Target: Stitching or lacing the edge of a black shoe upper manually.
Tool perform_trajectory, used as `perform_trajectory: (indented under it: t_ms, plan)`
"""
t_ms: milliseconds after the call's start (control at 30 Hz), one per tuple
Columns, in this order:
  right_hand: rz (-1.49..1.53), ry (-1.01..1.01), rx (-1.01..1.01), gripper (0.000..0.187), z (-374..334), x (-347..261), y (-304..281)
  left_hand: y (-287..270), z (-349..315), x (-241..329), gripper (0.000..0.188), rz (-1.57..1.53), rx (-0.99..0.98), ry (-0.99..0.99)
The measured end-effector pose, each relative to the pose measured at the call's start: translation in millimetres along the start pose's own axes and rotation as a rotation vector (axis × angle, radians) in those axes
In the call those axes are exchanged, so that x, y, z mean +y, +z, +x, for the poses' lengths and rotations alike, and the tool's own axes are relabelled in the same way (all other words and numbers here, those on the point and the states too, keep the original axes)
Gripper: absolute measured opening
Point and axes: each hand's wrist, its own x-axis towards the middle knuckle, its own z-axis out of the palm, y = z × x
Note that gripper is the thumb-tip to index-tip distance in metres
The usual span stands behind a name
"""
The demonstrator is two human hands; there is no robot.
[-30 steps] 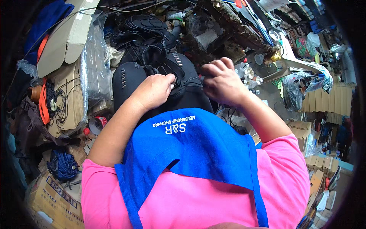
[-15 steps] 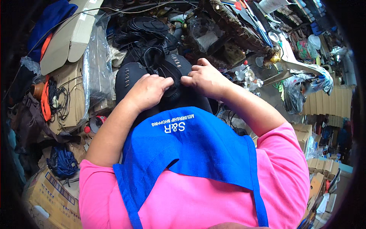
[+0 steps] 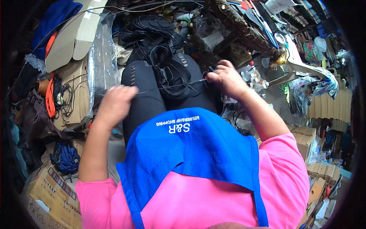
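A black shoe (image 3: 173, 78) rests between my thighs, its sole edge toward me. A thin, light thread (image 3: 154, 91) runs taut across the front of it, from one hand to the other. My left hand (image 3: 115, 102), slightly blurred, is closed on the thread's left end beside my left thigh. Over to the right of the shoe, my right hand (image 3: 227, 79) is closed with the thread leading into it. A small, thin, shiny piece shows at its fingertips, too small to make out. Dark cord also lies by the shoe's right side.
Beyond my knees lies a pile of black shoe parts (image 3: 148, 28). Flattened cardboard (image 3: 76, 38) and clear plastic (image 3: 102, 57) stand at the left. Several small bottles (image 3: 254, 76) are near my right hand. A blue apron (image 3: 198, 152) covers my lap's near end.
Both hands were close together at the shoe. They have moved apart, left hand leftward and right hand rightward, and the thread now shows stretched between them.
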Motion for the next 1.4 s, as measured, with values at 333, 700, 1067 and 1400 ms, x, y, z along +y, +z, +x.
perform_trajectory:
  t_ms: [333, 700, 1067, 1400]
  plan:
    - [1.763, 0.597, 0.628, 0.020, -11, 27, -7, -35, -34, -47, 0.009, -1.181, 0.592, -0.355]
    - [1.459, 0.967, 0.894, 0.020, -33, 37, -6, -19, -76, -65, 0.023, -1.670, 0.799, -0.594]
    - [1.054, 0.790, 0.325, 0.028, -30, 20, -11, -1, -5, -14, 0.030, -0.931, 0.435, -0.445]
    - [0.588, 0.137, 0.161, 0.016, 49, -13, -4, 20, 104, 38, 0.023, -0.566, -0.055, 0.013]
